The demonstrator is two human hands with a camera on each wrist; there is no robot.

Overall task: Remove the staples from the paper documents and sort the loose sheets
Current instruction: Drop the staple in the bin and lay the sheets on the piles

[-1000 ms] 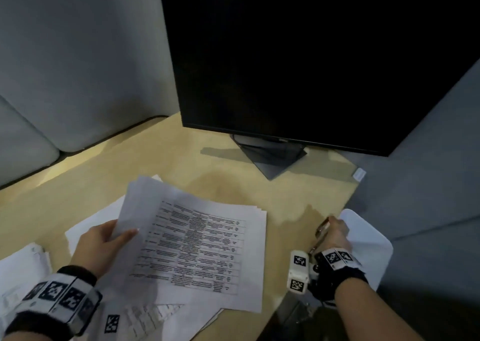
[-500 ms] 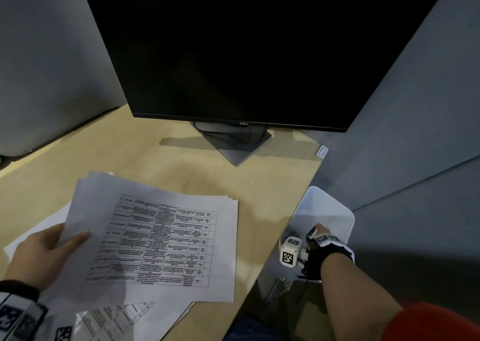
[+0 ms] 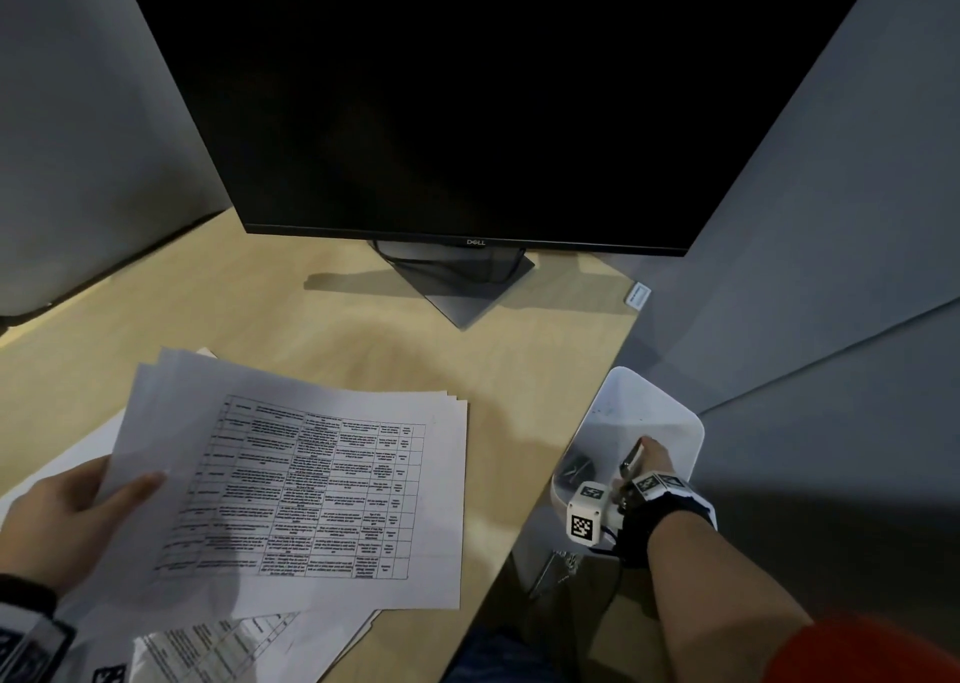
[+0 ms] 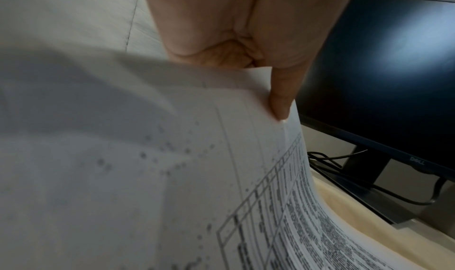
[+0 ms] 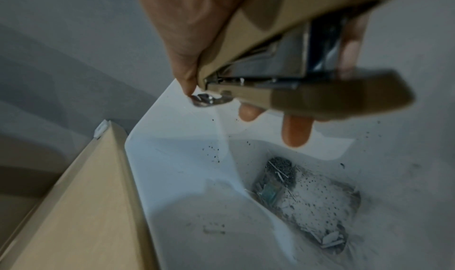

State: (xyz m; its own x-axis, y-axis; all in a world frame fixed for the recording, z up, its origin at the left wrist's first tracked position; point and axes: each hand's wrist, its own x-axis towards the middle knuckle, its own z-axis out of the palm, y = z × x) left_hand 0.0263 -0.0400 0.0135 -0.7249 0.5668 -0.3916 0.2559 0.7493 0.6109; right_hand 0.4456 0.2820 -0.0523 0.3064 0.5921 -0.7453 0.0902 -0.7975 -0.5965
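Observation:
My left hand (image 3: 78, 516) pinches the left edge of a stack of printed sheets (image 3: 311, 495) with a table on top, thumb (image 4: 280, 99) over the paper (image 4: 147, 177). The stack rests tilted on the wooden desk (image 3: 311, 329). My right hand (image 3: 641, 466) grips a beige stapler (image 5: 295, 60) with a metal remover tip (image 5: 204, 99), held over the open white bin (image 3: 670, 412) beside the desk's right edge. Discarded staples and scraps (image 5: 302, 196) lie at the bin's bottom (image 5: 197, 177).
A dark monitor (image 3: 467, 100) on its stand (image 3: 467, 287) fills the back of the desk. More loose printed sheets (image 3: 218, 646) lie under the held stack at the front left. Grey partition walls (image 3: 831, 214) close in the right and left sides.
My right hand carried the stapler from above the bin's rim down into its mouth. The head view swung right; the left hand kept its hold on the stack.

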